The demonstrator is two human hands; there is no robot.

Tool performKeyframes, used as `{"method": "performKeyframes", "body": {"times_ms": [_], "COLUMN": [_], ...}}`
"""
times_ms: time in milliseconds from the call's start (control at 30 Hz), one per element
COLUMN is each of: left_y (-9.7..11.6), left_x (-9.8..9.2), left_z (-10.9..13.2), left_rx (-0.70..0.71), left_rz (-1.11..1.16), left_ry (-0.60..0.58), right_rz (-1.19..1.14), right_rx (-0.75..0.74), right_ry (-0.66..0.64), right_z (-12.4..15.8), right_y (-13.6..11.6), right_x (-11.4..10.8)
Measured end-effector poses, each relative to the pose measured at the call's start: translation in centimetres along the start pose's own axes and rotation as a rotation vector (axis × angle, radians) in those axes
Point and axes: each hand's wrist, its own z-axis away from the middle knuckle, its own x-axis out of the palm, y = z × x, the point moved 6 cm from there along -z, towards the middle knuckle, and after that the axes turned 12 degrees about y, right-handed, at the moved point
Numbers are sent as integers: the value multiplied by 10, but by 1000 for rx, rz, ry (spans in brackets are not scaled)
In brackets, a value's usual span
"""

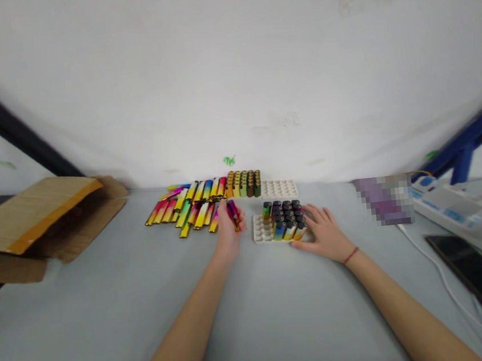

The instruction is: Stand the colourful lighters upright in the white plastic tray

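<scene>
My left hand (228,226) is closed round a shiny purple-pink tube (234,215), to the left of a white tray (262,237) with round holes. Upright tubes with black tops (288,213) fill the right and middle of that tray; its left holes show bare. One green-gold tube (267,210) stands at the back left. My right hand (324,230) rests at the tray's right side, fingers spread, thumb by the front corner. Left of my left hand lies a pile of shiny colour-fading tubes (183,206) with gold ends.
Behind stand rows of upright gold-rimmed tubes (244,184) and a second white tray (280,188). An open cardboard box (42,218) lies at left. To the right are a blurred-out object (385,200), a power strip (455,212), a black phone (479,276) and white cables.
</scene>
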Motion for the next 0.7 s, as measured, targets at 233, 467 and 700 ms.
{"method": "performKeyframes", "body": {"times_ms": [233,467,700], "left_y": [-3,-6,-5], "left_x": [-3,-3,-2], "left_z": [0,1,4], "left_rx": [-42,-28,2], "left_rz": [-119,-197,-170], "left_ry": [19,37,56], "right_rz": [5,4,3], "right_rx": [-11,-16,-14], "right_ry": [9,13,16], "right_z": [1,1,1], "right_y": [1,2,2], "right_x": [1,0,0]}}
